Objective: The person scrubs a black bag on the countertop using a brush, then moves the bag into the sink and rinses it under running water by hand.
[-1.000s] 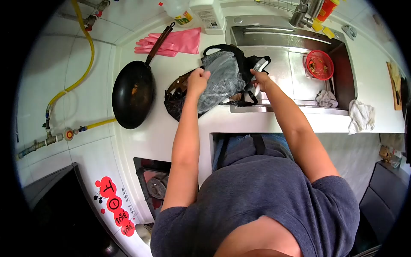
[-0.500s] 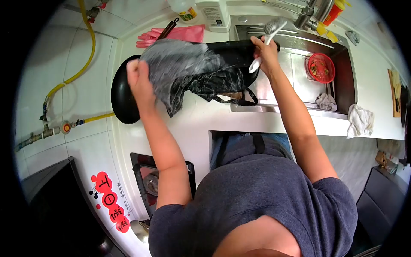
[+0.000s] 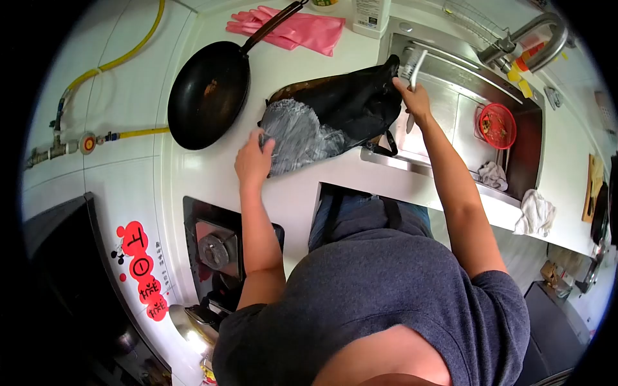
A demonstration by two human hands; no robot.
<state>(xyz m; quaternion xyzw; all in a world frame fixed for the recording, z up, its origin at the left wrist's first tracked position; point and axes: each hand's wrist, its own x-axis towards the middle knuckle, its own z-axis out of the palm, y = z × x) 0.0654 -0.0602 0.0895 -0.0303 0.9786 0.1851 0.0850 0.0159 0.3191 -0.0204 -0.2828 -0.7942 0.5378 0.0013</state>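
Observation:
A black cloth (image 3: 360, 103) with a wrinkled grey patch (image 3: 296, 135) lies stretched across the counter, its right end reaching over the sink's edge. My left hand (image 3: 255, 158) pinches the lower left edge of the cloth, by the grey patch. At the upper right, my right hand (image 3: 415, 101) is closed round a white brush (image 3: 417, 71) and the cloth's right end. The brush is upright in view, bristles at the top, above the sink. What lies under the cloth is mostly hidden; a brown edge shows along its top left.
A black wok (image 3: 209, 96) rests on the counter at left, near pink gloves (image 3: 315, 31). The metal sink (image 3: 444, 116) holds a red basket (image 3: 497, 126) and a grey rag (image 3: 492, 175). A white cloth (image 3: 535, 212) hangs over the counter's front edge. A stove (image 3: 215, 248) is at lower left.
The cloth has come down off the wok and gloves and now lies flatter on the counter. My left hand has moved down and to the right. The view has shifted.

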